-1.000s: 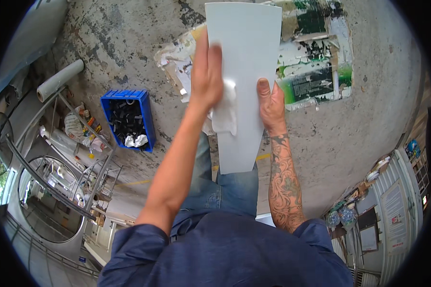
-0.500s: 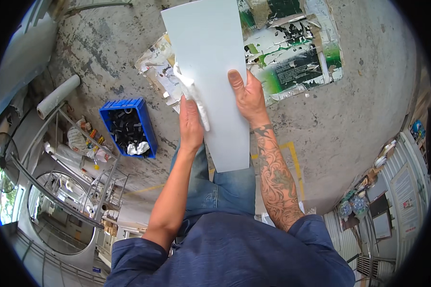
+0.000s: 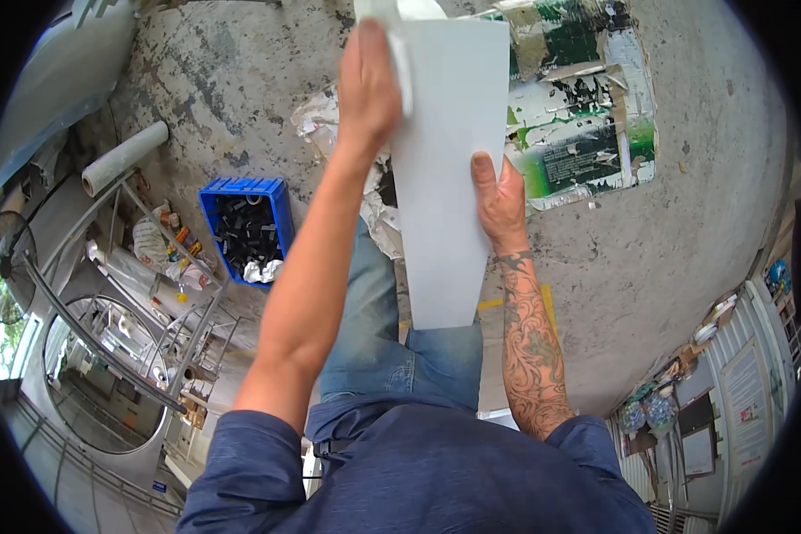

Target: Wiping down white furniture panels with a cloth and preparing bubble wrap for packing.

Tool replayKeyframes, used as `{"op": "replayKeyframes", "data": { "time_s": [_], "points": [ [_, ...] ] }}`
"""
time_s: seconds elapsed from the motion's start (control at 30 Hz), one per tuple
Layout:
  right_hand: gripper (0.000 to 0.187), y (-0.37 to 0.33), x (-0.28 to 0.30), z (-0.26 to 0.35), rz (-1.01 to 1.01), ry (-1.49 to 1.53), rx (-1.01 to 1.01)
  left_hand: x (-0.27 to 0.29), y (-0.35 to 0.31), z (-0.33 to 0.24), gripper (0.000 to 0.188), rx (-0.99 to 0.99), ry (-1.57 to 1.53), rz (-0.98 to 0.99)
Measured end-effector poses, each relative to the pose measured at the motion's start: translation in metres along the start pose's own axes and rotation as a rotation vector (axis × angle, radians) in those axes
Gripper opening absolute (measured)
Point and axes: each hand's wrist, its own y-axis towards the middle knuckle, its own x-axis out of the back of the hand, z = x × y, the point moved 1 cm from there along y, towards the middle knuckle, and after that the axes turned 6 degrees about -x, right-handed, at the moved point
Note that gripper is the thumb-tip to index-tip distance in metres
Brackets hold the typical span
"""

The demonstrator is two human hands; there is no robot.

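Head view: two hands on a long white panel at upper centre of the frame.
Left hand presses a white cloth flat, fingers together; right hand grips its right edge, thumb on top.

We find bare concrete floor open rightward; leftward, a blue plastic crate and metal-frame rack crowd us.

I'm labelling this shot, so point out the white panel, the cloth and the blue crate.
white panel (image 3: 445,222): head view, bare middle of its face.
cloth (image 3: 403,53): head view, strip beside the left hand.
blue crate (image 3: 209,218): head view, left wall.
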Motion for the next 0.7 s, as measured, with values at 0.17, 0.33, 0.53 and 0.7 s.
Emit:
{"op": "replayKeyframes", "data": {
  "time_s": [0.17, 0.33, 0.53, 0.7],
  "points": [
    [0.062, -0.001, 0.007, -0.001, 0.024, -0.013, -0.019, 0.017, -0.169, -0.012, 0.033, 0.220, 0.130, 0.112],
    [0.062, 0.002, 0.012, -0.004, 0.039, -0.010, -0.016, 0.006, -0.169, -0.031, 0.035, 0.261, 0.126, 0.073],
    [0.061, 0.003, 0.006, 0.002, 0.040, -0.004, -0.036, 0.003, -0.004, -0.018, 0.033, 0.302, -0.156, 0.134],
    [0.061, 0.005, 0.007, 0.004, 0.077, 0.003, -0.051, 0.020, -0.155, 0.003, 0.045, 0.265, 0.145, 0.184]
  ]
}}
